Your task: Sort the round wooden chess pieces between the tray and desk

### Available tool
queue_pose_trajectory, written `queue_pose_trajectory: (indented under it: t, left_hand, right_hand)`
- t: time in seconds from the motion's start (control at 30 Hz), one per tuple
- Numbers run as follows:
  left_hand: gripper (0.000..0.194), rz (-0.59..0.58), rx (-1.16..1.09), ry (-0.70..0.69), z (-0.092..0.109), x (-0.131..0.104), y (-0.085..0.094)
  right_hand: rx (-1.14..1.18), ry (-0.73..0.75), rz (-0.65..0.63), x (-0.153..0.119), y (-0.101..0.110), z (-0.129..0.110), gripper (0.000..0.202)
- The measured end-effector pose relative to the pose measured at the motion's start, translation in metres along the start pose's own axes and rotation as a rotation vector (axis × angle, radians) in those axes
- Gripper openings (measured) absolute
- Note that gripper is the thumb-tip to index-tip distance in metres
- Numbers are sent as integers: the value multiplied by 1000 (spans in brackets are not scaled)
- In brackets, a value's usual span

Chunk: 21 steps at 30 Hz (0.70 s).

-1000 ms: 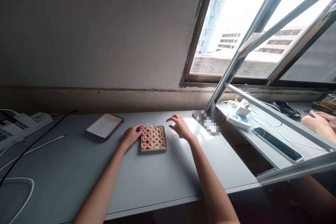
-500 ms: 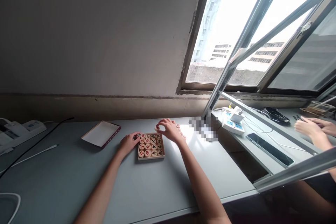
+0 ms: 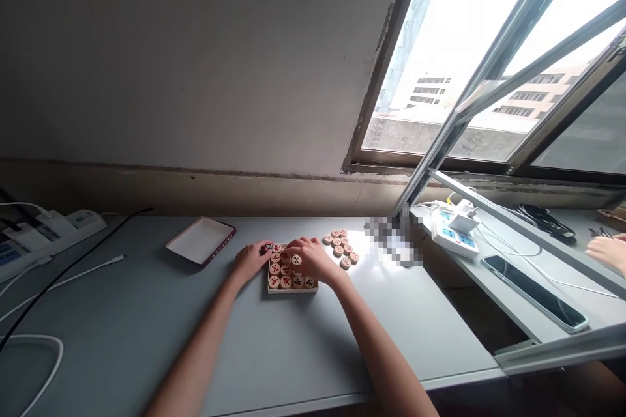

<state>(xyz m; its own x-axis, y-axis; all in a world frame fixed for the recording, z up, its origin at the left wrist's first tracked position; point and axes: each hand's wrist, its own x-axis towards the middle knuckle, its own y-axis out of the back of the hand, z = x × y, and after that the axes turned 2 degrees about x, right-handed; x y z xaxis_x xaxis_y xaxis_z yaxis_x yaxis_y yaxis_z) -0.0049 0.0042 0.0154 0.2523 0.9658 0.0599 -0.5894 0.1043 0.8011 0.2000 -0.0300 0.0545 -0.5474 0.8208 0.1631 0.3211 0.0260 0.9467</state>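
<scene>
Nearest to me, the person's two bare forearms reached out over the grey table [image 3: 147, 313]. The left hand [image 3: 252, 258] lay against the left edge of a shallow wooden tray [image 3: 292, 288], fingers loosely curled and touching its rim rather than gripping — steadying it, I judged. The right hand [image 3: 309, 258] was spread over the tray's far rows, fingertips bent down onto the round xiangqi pieces [image 3: 286, 281] packed inside; whether it had one pinched I could not tell, since the knuckles hid the tips.

Those discs looked like small turned wood, red and dark characters on top — light, hard and stiff, I would say, not fragile but smooth enough to slide or roll if dropped on edge. Packed so tight, each seemed best taken by its rim between thumb and forefinger, or tipped up from one side first.

Just beyond the right hand, a loose cluster of pieces [image 3: 341, 246] lay flat on the table, apart from the tray. To the left sat the tray's lid [image 3: 200, 240], dark red at the edge, empty side up. Farther right, past the open window frame [image 3: 460, 111], a power strip [image 3: 452, 229] and a phone [image 3: 535, 285] lay on the next table, and another person's hand [image 3: 606, 251] showed at the edge
</scene>
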Motion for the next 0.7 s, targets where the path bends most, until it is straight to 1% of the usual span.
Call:
queue_pose_trajectory:
  t: [0.1,0.2,0.3,0.37,0.43,0.5,0.57,0.6,0.67,0.7]
  left_hand:
    - [32,-7,6,0,0,-1,0]
    - [31,-5,-3,-4,-2,-1,-1]
    - [31,-1,-22,-13,-4,0,-2]
    - [31,-1,-26,-14,-5,0,-2]
    - [32,-1,-22,-12,-5,1,-2]
    - [32,-1,-26,-9,-5,1,-2]
    - [32,-4,-45,-10,-5,2,-1]
    - [33,-7,-56,-12,-5,2,0]
    - [33,-9,-67,-14,-4,2,1]
    - [33,-9,-66,-14,-4,2,1]
  right_hand:
    - [9,-33,16,2,-6,-5,24]
    - [22,-88,60,-3,4,4,22]
    - [15,-160,136,-15,22,23,23]
    - [-30,-247,156,-24,31,40,23]
    - [-73,-336,118,-33,35,56,22]
    - [-81,-391,65,-39,33,67,21]
    - [-60,-388,49,-39,29,70,24]
    - [-44,-365,61,-37,28,66,27]
    - [-5,-269,88,-30,24,52,32]
    - [16,-197,79,-26,23,43,33]
